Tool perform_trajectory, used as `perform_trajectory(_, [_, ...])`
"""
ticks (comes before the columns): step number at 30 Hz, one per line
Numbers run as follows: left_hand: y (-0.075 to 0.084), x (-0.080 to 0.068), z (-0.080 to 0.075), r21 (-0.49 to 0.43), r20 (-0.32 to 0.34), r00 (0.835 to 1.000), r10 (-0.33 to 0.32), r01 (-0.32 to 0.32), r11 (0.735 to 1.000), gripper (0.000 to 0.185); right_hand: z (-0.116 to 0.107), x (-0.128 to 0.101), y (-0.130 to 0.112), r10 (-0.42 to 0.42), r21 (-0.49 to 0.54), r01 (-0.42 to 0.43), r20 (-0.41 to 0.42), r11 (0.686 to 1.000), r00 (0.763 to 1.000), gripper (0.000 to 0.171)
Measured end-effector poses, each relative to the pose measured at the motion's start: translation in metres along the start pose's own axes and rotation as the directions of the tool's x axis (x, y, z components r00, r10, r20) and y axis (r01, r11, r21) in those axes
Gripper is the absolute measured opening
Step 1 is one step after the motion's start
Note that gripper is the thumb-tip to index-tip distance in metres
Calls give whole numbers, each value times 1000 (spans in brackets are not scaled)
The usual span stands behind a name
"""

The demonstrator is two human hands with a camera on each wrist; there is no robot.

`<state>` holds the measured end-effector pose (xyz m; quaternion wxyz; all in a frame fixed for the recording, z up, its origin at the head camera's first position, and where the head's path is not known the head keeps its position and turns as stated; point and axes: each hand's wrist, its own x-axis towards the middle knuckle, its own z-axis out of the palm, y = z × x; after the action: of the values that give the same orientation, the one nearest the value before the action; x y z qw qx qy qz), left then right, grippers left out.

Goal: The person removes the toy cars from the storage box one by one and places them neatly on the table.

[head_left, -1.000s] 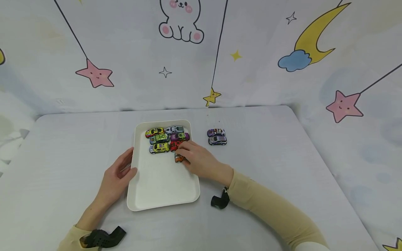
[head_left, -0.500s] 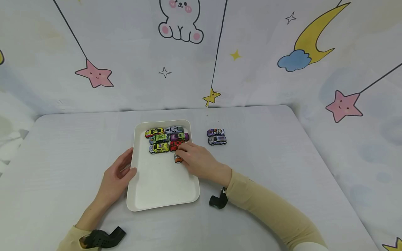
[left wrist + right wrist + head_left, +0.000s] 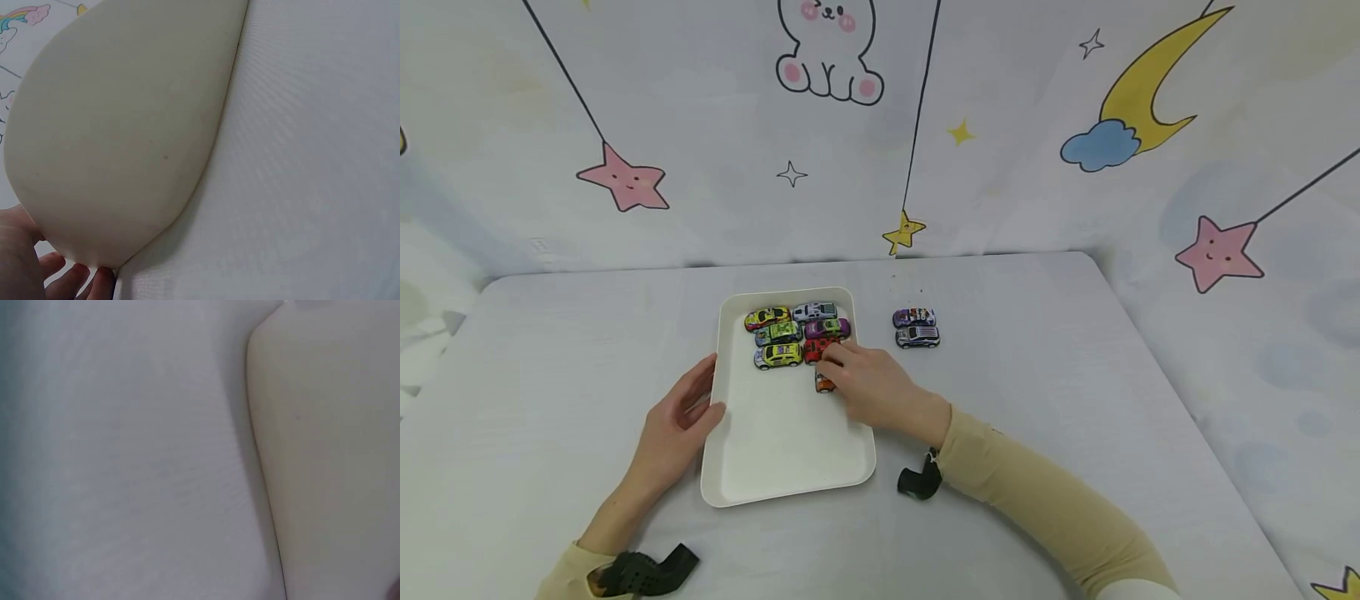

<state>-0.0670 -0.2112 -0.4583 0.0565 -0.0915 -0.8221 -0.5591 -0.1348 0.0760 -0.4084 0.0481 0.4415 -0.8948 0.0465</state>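
In the head view my right hand reaches over the right side of a white tray. Its fingers pinch a small orange toy car, partly hidden under them. Just above those fingers sits a red toy car. Yellow, green, purple and silver toy cars, plus a red-and-yellow one, fill the tray's far end. My left hand holds the tray's left edge, thumb over the rim; in the left wrist view its fingertips touch the outer wall.
To the right of the tray, a purple toy car and a silver-black one stand close together on the white table. A wall with cartoon drawings rises behind the table's far edge.
My right hand shifts very slightly toward me and now covers more of the orange toy car. My left hand and the tray keep their places.
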Motion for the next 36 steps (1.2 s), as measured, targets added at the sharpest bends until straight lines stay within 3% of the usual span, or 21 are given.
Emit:
perform_trajectory(12, [-2, 0, 1, 11, -1, 1000, 7, -7, 1000, 61, 3, -2, 2, 7, 83, -5, -24, 997, 1000, 31])
perform_trajectory(22, [-1, 0, 0, 3, -5, 1000, -2, 2, 1000, 62, 10, -7, 3, 4, 230, 25, -126, 973, 992, 29])
perform_trajectory(27, [0, 0, 0, 10, -3, 1000, -2, 2, 1000, 62, 21, -10, 6, 32, 338, 42, -211, 940, 977, 32])
perform_trajectory(36, [1, 0, 1, 18, -3, 1000, 5, -4, 1000, 62, 37, -12, 11, 65, 509, 159, -396, 846, 916, 35])
